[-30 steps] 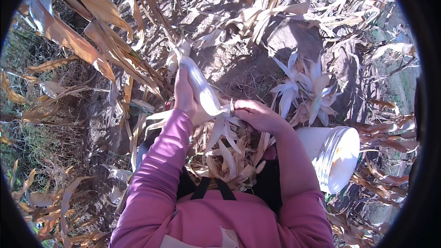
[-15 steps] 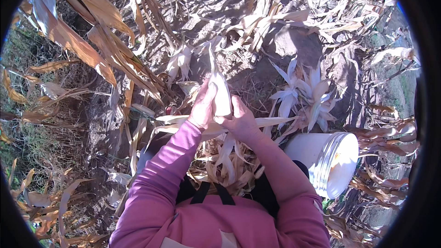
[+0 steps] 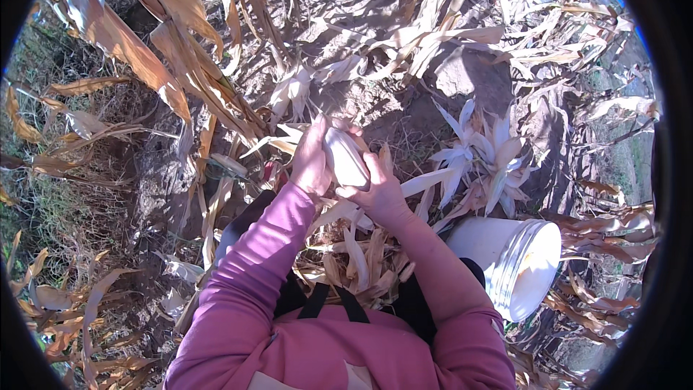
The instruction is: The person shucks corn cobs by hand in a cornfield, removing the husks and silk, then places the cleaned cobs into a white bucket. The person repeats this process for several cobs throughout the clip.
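Note:
Between my two hands, in front of my body, is a pale ear of corn (image 3: 346, 160), tilted with its upper end toward the left. Its smooth whitish surface looks like husk, though glare blurs the detail. My left hand (image 3: 312, 159) is wrapped along its left side. Across the lower right side close the fingers and thumb of my right hand (image 3: 380, 191). A long dry husk strip (image 3: 426, 182) sticks out to the right behind my right hand. Loose dry husks (image 3: 357, 256) lie heaped between my forearms and my body.
A white bucket (image 3: 480, 240) lies on its side at my right, its mouth facing right. Opened pale husks (image 3: 491, 150) spread on the soil beyond it. Dry corn stalks (image 3: 209, 65) lean in from the upper left. Dead leaves (image 3: 613, 227) cover the ground at right.
The ear has turned from nearly upright to tilted up-left. Its long pointed husk tip no longer shows above my hands. My left hand has moved slightly up and around the ear.

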The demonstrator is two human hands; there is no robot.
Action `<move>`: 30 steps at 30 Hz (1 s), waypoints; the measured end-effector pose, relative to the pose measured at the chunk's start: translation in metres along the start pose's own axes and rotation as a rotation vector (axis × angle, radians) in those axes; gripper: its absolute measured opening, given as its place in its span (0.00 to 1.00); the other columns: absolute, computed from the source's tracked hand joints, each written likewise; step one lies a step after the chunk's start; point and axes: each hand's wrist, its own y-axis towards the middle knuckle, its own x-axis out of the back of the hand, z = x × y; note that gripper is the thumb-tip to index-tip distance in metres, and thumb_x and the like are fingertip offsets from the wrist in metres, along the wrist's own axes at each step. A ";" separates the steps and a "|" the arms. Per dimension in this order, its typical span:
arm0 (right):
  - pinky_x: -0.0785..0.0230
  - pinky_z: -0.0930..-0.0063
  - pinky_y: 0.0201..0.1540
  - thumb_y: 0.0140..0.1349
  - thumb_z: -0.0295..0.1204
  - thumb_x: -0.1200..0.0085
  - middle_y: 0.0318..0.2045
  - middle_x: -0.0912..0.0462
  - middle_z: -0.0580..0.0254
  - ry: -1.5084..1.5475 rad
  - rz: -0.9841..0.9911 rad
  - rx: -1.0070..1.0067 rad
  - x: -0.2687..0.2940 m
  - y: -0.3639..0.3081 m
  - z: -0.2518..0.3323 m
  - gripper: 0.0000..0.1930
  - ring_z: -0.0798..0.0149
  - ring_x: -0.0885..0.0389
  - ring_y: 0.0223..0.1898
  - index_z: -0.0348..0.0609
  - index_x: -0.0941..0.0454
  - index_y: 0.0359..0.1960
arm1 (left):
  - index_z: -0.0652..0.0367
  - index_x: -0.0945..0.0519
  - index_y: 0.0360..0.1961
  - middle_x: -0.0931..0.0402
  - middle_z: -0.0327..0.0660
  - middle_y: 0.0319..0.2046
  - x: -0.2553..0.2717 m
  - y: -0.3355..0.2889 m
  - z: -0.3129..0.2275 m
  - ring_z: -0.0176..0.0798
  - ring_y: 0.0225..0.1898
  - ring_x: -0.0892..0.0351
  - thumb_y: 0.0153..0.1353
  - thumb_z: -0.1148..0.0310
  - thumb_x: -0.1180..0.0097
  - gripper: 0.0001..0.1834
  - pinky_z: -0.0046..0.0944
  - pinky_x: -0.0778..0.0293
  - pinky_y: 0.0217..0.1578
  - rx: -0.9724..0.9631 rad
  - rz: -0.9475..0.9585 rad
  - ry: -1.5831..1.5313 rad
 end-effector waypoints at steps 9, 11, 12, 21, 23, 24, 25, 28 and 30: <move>0.35 0.70 0.54 0.48 0.39 0.32 0.50 0.27 0.55 0.500 0.180 -0.128 -0.006 -0.006 0.005 0.42 0.67 0.28 0.50 0.38 0.43 0.61 | 0.59 0.27 0.37 0.22 0.48 0.38 0.010 0.010 -0.021 0.46 0.44 0.22 0.68 0.53 0.62 0.20 0.46 0.28 0.50 -0.121 0.132 -0.210; 0.32 0.69 0.52 0.47 0.38 0.32 0.48 0.26 0.52 0.292 0.013 -0.096 -0.012 -0.007 0.001 0.40 0.63 0.25 0.48 0.38 0.41 0.59 | 0.60 0.27 0.44 0.24 0.47 0.41 0.001 0.009 -0.019 0.42 0.43 0.23 0.69 0.53 0.63 0.21 0.43 0.29 0.49 -0.130 -0.009 -0.055; 0.31 0.68 0.50 0.46 0.39 0.32 0.47 0.25 0.49 0.199 -0.100 -0.060 -0.018 -0.005 -0.010 0.40 0.59 0.23 0.46 0.37 0.41 0.58 | 0.60 0.28 0.46 0.23 0.47 0.41 -0.003 0.008 -0.019 0.42 0.45 0.24 0.70 0.53 0.66 0.22 0.43 0.28 0.49 -0.123 -0.040 -0.035; 0.29 0.61 0.45 0.44 0.35 0.33 0.43 0.28 0.52 -0.194 -0.238 0.132 -0.013 -0.001 -0.013 0.39 0.50 0.24 0.44 0.40 0.39 0.58 | 0.64 0.27 0.40 0.22 0.50 0.38 0.022 0.011 -0.010 0.42 0.38 0.22 0.71 0.58 0.65 0.20 0.42 0.25 0.44 -0.065 -0.060 -0.023; 0.29 0.63 0.49 0.45 0.36 0.32 0.48 0.27 0.49 -0.078 -0.202 0.140 -0.017 0.000 -0.013 0.41 0.49 0.24 0.48 0.39 0.41 0.60 | 0.63 0.27 0.38 0.22 0.49 0.38 0.023 0.009 -0.012 0.41 0.36 0.22 0.71 0.59 0.66 0.19 0.43 0.25 0.43 -0.042 -0.078 -0.061; 0.30 0.63 0.50 0.45 0.36 0.32 0.49 0.27 0.48 -0.021 -0.176 0.135 -0.018 0.000 -0.013 0.41 0.49 0.25 0.49 0.38 0.42 0.60 | 0.61 0.27 0.37 0.22 0.47 0.36 0.023 0.007 -0.015 0.39 0.35 0.22 0.71 0.60 0.65 0.18 0.41 0.25 0.42 -0.002 -0.110 -0.089; 0.30 0.64 0.51 0.45 0.37 0.32 0.50 0.27 0.47 0.036 -0.153 0.128 -0.019 0.001 -0.013 0.42 0.49 0.25 0.50 0.38 0.42 0.61 | 0.60 0.27 0.36 0.23 0.45 0.34 0.018 0.004 -0.020 0.37 0.35 0.22 0.71 0.60 0.65 0.16 0.39 0.25 0.41 0.040 -0.140 -0.117; 0.31 0.66 0.53 0.47 0.36 0.32 0.50 0.27 0.46 0.135 -0.133 0.115 -0.026 0.003 -0.013 0.42 0.53 0.25 0.51 0.36 0.43 0.61 | 0.59 0.27 0.36 0.22 0.45 0.34 0.015 -0.001 -0.024 0.38 0.36 0.22 0.71 0.58 0.65 0.18 0.41 0.24 0.42 0.028 -0.141 -0.153; 0.32 0.67 0.53 0.48 0.34 0.33 0.48 0.26 0.48 0.256 -0.107 0.112 -0.029 0.006 -0.012 0.40 0.55 0.25 0.50 0.37 0.42 0.60 | 0.60 0.27 0.35 0.22 0.47 0.36 0.023 0.001 -0.023 0.42 0.41 0.22 0.71 0.57 0.65 0.19 0.44 0.26 0.45 0.011 -0.129 -0.215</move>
